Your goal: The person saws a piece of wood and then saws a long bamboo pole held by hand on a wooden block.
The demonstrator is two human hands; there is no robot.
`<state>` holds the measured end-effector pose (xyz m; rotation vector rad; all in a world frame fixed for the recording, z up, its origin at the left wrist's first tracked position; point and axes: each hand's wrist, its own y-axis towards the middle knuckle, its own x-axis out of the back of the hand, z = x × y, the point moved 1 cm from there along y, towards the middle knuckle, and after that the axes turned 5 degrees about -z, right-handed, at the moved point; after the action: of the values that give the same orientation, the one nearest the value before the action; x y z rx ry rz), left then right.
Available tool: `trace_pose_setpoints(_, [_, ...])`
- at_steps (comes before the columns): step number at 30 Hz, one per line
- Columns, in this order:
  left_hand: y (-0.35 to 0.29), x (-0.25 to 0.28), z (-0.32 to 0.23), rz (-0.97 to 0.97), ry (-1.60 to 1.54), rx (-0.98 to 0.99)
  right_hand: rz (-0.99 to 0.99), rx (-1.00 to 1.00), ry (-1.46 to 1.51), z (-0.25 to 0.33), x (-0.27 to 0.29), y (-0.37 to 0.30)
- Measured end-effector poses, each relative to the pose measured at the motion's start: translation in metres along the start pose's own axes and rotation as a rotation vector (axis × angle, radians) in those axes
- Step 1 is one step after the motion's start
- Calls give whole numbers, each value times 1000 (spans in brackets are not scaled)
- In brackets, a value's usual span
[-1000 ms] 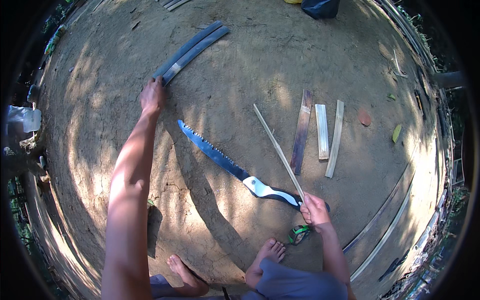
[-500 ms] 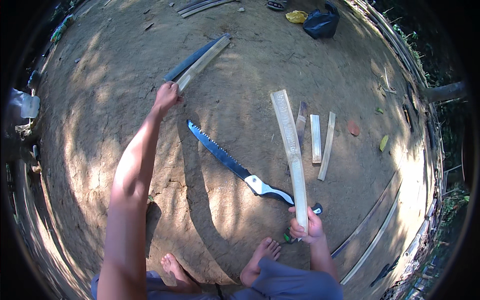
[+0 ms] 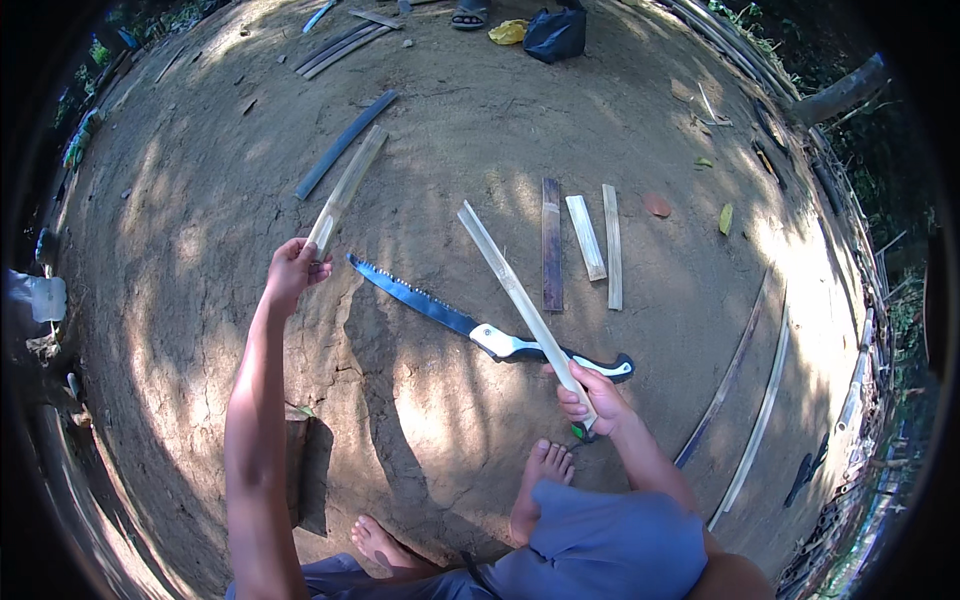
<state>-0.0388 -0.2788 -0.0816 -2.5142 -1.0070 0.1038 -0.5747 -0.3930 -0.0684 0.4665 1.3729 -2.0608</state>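
Observation:
My left hand (image 3: 293, 275) is closed on the near end of a pale split bamboo strip (image 3: 350, 185), which points away from me. A dark bamboo strip (image 3: 345, 145) lies on the ground just beyond it. In my right hand (image 3: 592, 395) is a second, longer bamboo strip (image 3: 508, 278), gripped at its lower end and slanting up to the left. Beneath this strip, a saw (image 3: 415, 298) with a dark toothed blade and a black-and-white handle lies on the ground, its handle partly covered by the strip.
Three short bamboo pieces (image 3: 552, 250) lie right of centre. Long thin strips (image 3: 755, 420) rest at the right, and more strips (image 3: 340, 50) at the far side. A black bag (image 3: 555, 35) and a yellow bag (image 3: 508, 32) sit beside a sandalled foot (image 3: 468, 20). My bare feet (image 3: 375, 540) are near.
My left hand has drawn the pale strip toward me, apart from the dark one. The strip in my right hand has tilted further left. The whole view has shifted.

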Motion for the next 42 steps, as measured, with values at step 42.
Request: trace_pose_setpoints(42, [-172,-106,25,207,-363,-270,-170,191,-1018,-66,-41,-36])
